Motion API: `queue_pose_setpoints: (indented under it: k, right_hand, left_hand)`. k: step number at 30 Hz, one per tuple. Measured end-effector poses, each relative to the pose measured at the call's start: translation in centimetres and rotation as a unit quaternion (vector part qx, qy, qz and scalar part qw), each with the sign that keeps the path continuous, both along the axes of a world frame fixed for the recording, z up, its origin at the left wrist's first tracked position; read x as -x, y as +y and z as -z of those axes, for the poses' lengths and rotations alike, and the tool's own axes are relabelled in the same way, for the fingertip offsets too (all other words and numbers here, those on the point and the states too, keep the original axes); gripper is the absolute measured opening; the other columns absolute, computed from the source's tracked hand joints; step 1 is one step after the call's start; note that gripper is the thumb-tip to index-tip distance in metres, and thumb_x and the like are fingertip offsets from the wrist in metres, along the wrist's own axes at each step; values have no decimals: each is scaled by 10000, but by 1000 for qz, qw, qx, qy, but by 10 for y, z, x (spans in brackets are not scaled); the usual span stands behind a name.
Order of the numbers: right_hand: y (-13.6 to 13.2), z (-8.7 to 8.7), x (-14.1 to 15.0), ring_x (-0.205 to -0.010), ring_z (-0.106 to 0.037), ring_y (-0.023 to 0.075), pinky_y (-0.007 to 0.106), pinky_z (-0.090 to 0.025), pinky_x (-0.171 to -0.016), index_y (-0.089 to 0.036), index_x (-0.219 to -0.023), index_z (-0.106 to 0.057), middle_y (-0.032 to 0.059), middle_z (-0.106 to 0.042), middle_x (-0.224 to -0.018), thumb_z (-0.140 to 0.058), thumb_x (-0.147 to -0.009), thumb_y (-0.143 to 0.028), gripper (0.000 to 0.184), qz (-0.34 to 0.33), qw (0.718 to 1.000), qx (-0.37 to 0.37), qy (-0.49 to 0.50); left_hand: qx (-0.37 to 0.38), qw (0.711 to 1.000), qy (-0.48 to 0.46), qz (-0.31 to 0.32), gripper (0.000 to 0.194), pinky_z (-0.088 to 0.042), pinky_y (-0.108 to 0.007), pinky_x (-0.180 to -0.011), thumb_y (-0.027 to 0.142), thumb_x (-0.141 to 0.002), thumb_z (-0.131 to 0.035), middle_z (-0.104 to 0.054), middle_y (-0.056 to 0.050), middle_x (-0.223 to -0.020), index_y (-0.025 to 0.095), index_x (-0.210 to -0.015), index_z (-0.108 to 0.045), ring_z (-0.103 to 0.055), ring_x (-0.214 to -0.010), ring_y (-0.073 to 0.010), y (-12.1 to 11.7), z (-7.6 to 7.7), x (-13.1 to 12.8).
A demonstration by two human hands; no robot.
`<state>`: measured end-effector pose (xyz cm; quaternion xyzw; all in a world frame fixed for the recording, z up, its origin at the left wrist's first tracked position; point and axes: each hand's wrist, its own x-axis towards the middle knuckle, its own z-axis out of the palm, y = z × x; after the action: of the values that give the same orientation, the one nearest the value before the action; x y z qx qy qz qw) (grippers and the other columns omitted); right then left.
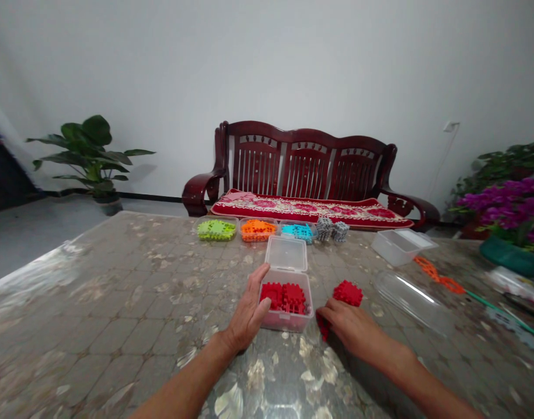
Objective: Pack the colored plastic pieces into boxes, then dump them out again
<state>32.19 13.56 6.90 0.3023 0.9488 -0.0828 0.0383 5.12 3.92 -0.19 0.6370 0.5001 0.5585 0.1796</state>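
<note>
A clear plastic box (288, 322) with its lid (287, 253) hinged back stands in front of me, holding red toothed plastic pieces (294, 297). My left hand (250, 308) rests against the box's left side, its fingers stretched along the wall. To the right of the box, my right hand (348, 323) is closed on a red toothed plastic piece (323, 325), partly hidden by the fingers. Just beyond that hand lies a small pile of red pieces (348, 293) on the table.
Clear boxes of green (215, 230), orange (258, 230) and blue pieces (298, 231) line the far edge, beside grey cubes (332, 230). On the right are an open clear container (395, 247), a clear lid (413, 299), orange pieces (439, 276) and a flower pot (511, 256).
</note>
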Motion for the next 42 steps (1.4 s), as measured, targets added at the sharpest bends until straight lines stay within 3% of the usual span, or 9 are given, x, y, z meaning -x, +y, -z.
queue_pose_setpoints:
  k: [5, 10, 15, 18, 22, 31, 34, 37, 42]
  right_hand:
    - [0, -10, -6, -989, -683, 282, 341, -469, -807, -155, -1038, -733, 134, -714, -1053, -521, -833, -96, 301, 58, 998, -3, -16]
    - [1, -49, 4, -868, -675, 218, 313, -471, -787, -195, -1124, -739, 71, -736, -1001, -596, -850, -238, 312, 180, 977, 16, 113]
    - [-11, -76, 45, -869, -687, 222, 312, -471, -793, -220, -1091, -766, 69, -771, -1037, -643, -839, -288, 288, 139, 982, 16, 124]
    - [-15, -76, 67, -923, -708, 264, 325, -471, -794, -192, -1026, -780, 106, -784, -1045, -636, -848, -290, 249, 87, 995, -11, 54]
    - [-14, -71, 82, -859, -717, 263, 316, -458, -744, -184, -892, -790, 112, -796, -948, -631, -858, -305, 203, 39, 999, -10, -2]
    - [-10, -71, 81, -743, -697, 192, 275, -429, -685, -231, -829, -806, 34, -795, -809, -529, -884, -206, 284, 21, 997, 52, 60]
    - [5, -69, 66, -823, -725, 211, 296, -480, -740, -256, -922, -817, 25, -817, -905, -536, -893, -258, 283, 47, 986, 70, 147]
    - [34, -63, 36, -894, -737, 243, 349, -525, -815, -257, -1020, -808, 44, -819, -990, -545, -900, -342, 301, 126, 964, 69, 223]
    - [73, -40, -25, -1141, -695, 319, 423, -519, -977, -179, -1239, -733, 135, -748, -1259, -674, -777, -345, 495, 235, 958, 45, 156]
  left_hand:
    - [0, 1000, -2, 0, 620, -205, -513, -1292, 485, -1062, -382, -304, -115, -1666, 236, -1617, -262, -283, -1545, -317, 0, 0, 0]
    - [-4, 1000, 3, -1, 624, -207, -536, -1290, 492, -1062, -379, -309, -129, -1658, 228, -1616, -263, -287, -1542, -328, 1, 1, 0]
    - [-13, 1000, 7, -4, 601, -205, -544, -1289, 462, -1069, -377, -313, -130, -1654, 231, -1613, -269, -285, -1542, -327, 0, 1, 0]
    - [-15, 1000, 6, -4, 605, -212, -535, -1289, 454, -1064, -386, -323, -127, -1649, 230, -1614, -272, -297, -1536, -320, 0, -1, -1]
    - [-17, 1000, 8, -6, 614, -218, -548, -1283, 454, -1060, -391, -324, -136, -1641, 223, -1615, -265, -306, -1526, -328, 0, 0, -1]
    - [-10, 1000, 12, -7, 621, -209, -545, -1286, 467, -1060, -383, -301, -135, -1652, 223, -1616, -253, -288, -1535, -327, 1, 0, -2]
    - [-9, 1000, 9, -6, 622, -210, -537, -1287, 475, -1058, -387, -310, -130, -1649, 227, -1613, -258, -294, -1534, -323, 0, -2, -2]
    - [-8, 1000, 11, -1, 625, -213, -535, -1287, 478, -1055, -393, -313, -127, -1652, 232, -1614, -259, -300, -1533, -324, 0, -3, -1]
    - [-2, 1000, 18, -2, 629, -207, -547, -1287, 445, -1048, -417, -310, -128, -1656, 239, -1619, -252, -298, -1534, -336, -1, -2, 0]
